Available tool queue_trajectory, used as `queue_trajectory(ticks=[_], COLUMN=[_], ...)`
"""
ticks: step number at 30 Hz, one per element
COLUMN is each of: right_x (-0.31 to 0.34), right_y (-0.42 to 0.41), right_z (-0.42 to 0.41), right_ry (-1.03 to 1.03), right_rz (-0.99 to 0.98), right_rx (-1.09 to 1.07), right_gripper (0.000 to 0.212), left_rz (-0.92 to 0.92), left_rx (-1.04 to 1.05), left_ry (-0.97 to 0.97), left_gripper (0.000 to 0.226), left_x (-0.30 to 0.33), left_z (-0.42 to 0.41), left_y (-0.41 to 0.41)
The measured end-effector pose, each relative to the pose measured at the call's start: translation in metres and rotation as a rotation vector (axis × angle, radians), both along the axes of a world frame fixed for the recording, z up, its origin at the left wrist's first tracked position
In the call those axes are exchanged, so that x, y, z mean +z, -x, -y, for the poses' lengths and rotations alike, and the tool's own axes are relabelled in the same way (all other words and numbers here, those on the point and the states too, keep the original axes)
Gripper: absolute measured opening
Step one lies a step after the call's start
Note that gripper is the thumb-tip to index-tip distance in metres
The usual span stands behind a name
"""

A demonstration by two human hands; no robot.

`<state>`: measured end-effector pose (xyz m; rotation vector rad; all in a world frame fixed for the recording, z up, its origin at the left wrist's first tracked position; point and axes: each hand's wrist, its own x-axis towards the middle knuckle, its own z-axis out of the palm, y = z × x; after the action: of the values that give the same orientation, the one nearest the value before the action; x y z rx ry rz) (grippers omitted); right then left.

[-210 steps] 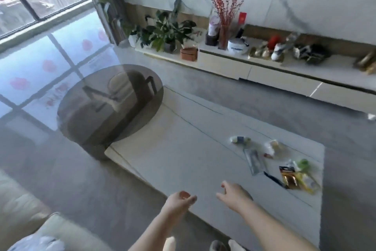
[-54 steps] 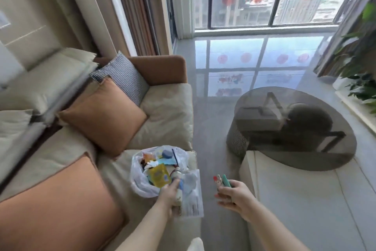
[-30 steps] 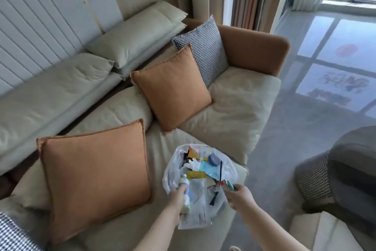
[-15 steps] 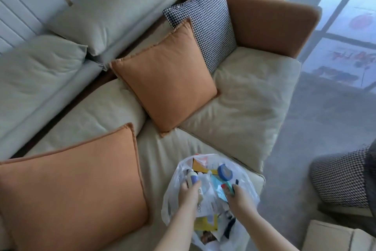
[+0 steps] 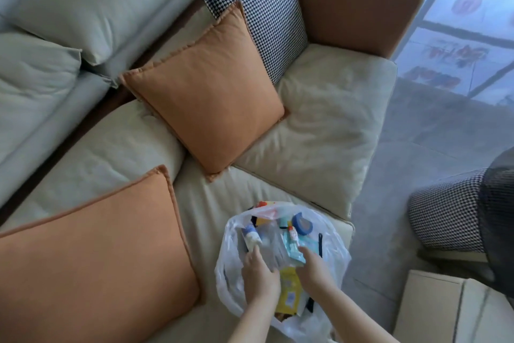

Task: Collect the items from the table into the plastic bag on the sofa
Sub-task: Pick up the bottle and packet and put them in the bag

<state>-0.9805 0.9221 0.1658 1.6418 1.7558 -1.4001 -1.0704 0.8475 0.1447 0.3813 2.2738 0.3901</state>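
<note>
A thin white translucent plastic bag (image 5: 331,256) is shown lying open-mouthed on the pale beige seat cushion of the sofa (image 5: 319,125), near its front edge. Both hands are held inside the bag's mouth. The left hand (image 5: 260,273) is seen with its fingers curled around a small white bottle with a blue cap (image 5: 251,237) and a crumpled clear plastic packet (image 5: 274,245). The right hand (image 5: 313,267) is placed just beside it; its fingertips are laid on a light-blue flat packet (image 5: 292,249), though whether that packet is pinched cannot be told. A small white tube with a red tip (image 5: 292,233) is seen just above the right hand's fingers. Inside the bag a blue tape roll (image 5: 301,222), a yellow printed pouch (image 5: 289,291) and a thin dark pen (image 5: 320,245) are also visible. Two orange square cushions (image 5: 205,100) and a black-and-white houndstooth cushion (image 5: 264,6) are propped on the sofa behind the bag.
</note>
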Motion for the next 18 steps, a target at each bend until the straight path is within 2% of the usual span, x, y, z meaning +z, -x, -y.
queue_trajectory(ticks=[6, 9, 13, 18], right_x=[0.026, 0.048, 0.073, 0.099], right_y=[-0.022, -0.043, -0.088, -0.154], right_z=[0.006, 0.013, 0.031, 0.062], right_ry=[-0.021, -0.098, -0.205, -0.248], right_rz=[0.014, 0.034, 0.103, 0.168], right_rx=[-0.042, -0.024, 0.026, -0.080], right_gripper=[0.053, 0.049, 0.046, 0.038], left_rz=[0.040, 0.051, 0.070, 0.086], left_rx=[-0.225, -0.358, -0.577, -0.817], left_ry=[0.055, 0.047, 0.032, 0.041], left_gripper=[0.052, 0.046, 0.036, 0.035], left_x=[0.033, 0.051, 0.080, 0.107], left_z=[-0.003, 0.000, 0.007, 0.021], left_y=[-0.010, -0.021, -0.045, -0.087])
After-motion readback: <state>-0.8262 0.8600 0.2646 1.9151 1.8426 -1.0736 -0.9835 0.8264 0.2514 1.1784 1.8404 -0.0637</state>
